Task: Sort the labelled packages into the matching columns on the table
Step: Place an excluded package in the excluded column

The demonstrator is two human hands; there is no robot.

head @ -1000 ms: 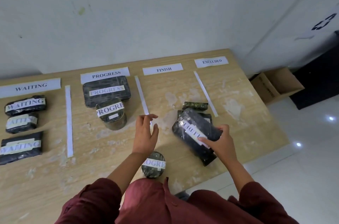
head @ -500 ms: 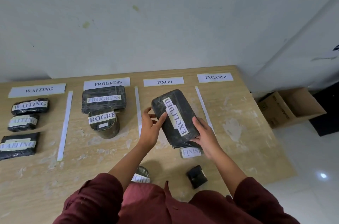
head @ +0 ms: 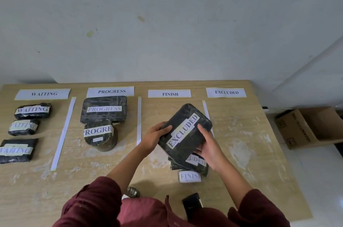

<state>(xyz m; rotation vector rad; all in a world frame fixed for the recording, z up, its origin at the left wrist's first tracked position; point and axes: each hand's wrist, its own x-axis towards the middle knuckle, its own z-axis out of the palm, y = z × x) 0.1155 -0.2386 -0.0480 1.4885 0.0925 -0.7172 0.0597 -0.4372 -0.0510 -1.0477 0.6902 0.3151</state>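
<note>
Both hands hold a flat black package labelled EXCLUDED (head: pixel 185 132) above the table, tilted, near the strip between the FINISH and EXCLUDED columns. My left hand (head: pixel 155 136) grips its left edge, my right hand (head: pixel 208 145) its right and lower side. Under it lies a small pile: another package with a partly hidden label (head: pixel 196 161) and a FINISH package (head: pixel 189 176). Column signs read WAITING (head: pixel 43 93), PROGRESS (head: pixel 111 91), FINISH (head: pixel 169 93) and EXCLUDED (head: pixel 226 92).
Three WAITING packages (head: pixel 32 110) lie in the left column, two PROGRESS packages (head: pixel 104 109) in the second. A small black package (head: pixel 192 203) and a round one (head: pixel 132 191) sit at the near edge. A cardboard box (head: pixel 304 127) stands on the floor right of the table (head: pixel 250 133).
The EXCLUDED package has been lifted off the pile, taken in both hands and turned label-up; it now tilts toward the right, nearer the EXCLUDED column.
</note>
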